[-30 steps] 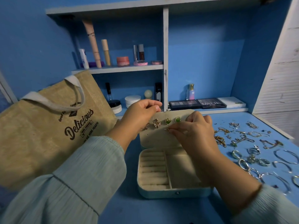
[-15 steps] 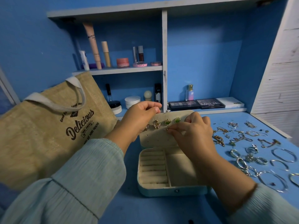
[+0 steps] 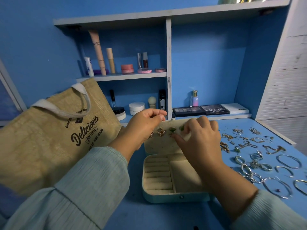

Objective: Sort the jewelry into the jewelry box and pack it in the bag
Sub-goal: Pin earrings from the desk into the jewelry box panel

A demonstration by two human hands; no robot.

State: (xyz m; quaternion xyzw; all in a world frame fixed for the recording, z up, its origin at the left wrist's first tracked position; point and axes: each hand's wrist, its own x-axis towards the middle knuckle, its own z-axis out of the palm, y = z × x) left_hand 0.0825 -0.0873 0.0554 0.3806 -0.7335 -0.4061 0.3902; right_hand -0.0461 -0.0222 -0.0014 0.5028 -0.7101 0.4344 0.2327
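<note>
I watch the left hand (image 3: pixel 146 125) grip the top edge of the jewelry box (image 3: pixel 172 195) lid while the right hand (image 3: pixel 199 136), now shifted slightly lower, pinches an earring (image 3: pixel 172 131) against the lid's peg row. The bag (image 3: pixel 54 133) waits far left; loose jewelry (image 3: pixel 259 156) remains right.

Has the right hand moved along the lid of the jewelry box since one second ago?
No. The right hand stays at the earrings pinned on the lid, below the shelf divider; only the camera shifted.
</note>
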